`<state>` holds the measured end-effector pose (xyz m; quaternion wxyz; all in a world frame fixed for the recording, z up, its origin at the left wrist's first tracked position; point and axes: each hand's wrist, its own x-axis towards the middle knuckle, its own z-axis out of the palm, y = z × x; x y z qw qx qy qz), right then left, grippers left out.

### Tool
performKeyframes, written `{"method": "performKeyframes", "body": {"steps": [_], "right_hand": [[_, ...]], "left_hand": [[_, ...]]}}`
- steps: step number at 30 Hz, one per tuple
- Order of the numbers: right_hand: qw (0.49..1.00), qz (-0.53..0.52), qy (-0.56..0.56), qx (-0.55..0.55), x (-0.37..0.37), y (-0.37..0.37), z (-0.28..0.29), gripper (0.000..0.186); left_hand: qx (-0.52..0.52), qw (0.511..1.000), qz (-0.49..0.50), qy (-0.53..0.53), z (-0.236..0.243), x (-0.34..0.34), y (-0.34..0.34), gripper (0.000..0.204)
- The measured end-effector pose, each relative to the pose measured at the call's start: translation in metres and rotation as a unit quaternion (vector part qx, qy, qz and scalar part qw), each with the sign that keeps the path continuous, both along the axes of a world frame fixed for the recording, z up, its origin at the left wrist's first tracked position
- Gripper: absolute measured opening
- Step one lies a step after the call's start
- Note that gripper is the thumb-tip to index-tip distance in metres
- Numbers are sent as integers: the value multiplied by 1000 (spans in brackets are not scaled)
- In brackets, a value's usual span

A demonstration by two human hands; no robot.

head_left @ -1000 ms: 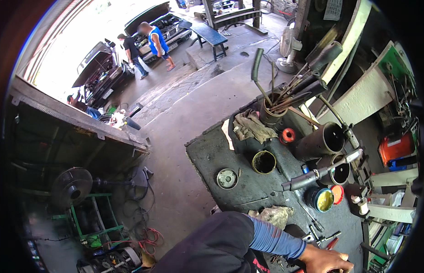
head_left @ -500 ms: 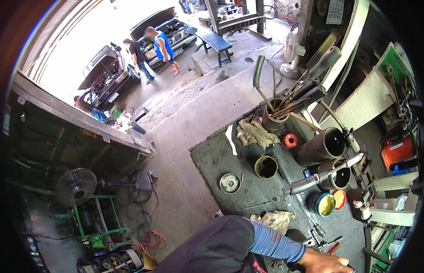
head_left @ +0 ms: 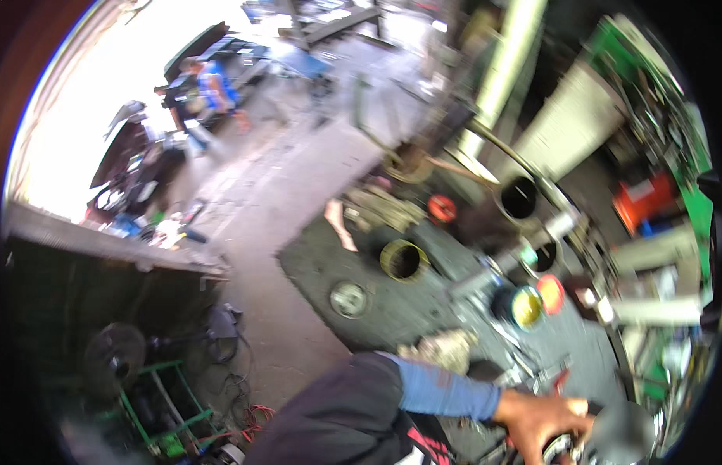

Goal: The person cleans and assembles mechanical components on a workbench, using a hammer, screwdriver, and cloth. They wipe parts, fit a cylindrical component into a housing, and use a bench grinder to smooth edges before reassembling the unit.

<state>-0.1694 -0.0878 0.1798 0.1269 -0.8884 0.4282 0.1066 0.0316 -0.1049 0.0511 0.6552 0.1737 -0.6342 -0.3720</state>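
Observation:
My left hand (head_left: 535,425), in a blue sleeve, reaches in from the lower edge with its fingers curved over a round metal part (head_left: 560,446) near the bench's front. Much of that part lies under the fingers. Right beside the fingertips is a blurred dark round thing (head_left: 625,434); its kind cannot be made out. Several hand tools (head_left: 524,364) lie just beyond the hand, one with a red handle (head_left: 561,381). A crumpled pale rag (head_left: 446,350) sits left of them. Farther back stands an uncovered tub of yellow grease (head_left: 525,308) beside its red-rimmed lid (head_left: 551,294). My right hand is out of sight.
On the dark workbench (head_left: 310,256) are a yellow-rimmed can (head_left: 386,260), a round metal disc (head_left: 348,300), a brownish cloth (head_left: 384,209) and a red spool (head_left: 442,208). Large pipes (head_left: 489,225) stand at its back right. A fan (head_left: 115,351) and green frame (head_left: 175,395) are left.
The view has swung and blurred, so the bench sits farther left. My left hand shows more fully, with the round metal part under its fingers and the dark round thing beside it.

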Motion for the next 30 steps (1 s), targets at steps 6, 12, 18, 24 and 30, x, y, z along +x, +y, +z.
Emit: {"method": "performKeyframes", "body": {"steps": [6,12,18,24,30], "right_hand": [[987,104,-122,-30,-1,2,-2,51],[980,111,-154,-56,6,-8,-15,51],[974,117,-185,-57,13,-13,-16,53],[978,113,-169,-51,2,-9,-23,50],[964,122,-224,-72,0,-7,-25,56]], "left_hand": [[-5,1000,-4,-11,-10,-8,-4,60],[5,1000,-8,10,-12,-2,-12,58],[-12,1000,-2,27,-14,-3,-14,59],[-11,1000,-11,8,-16,-3,-14,59],[-25,999,-9,26,-15,-6,-15,58]]}}
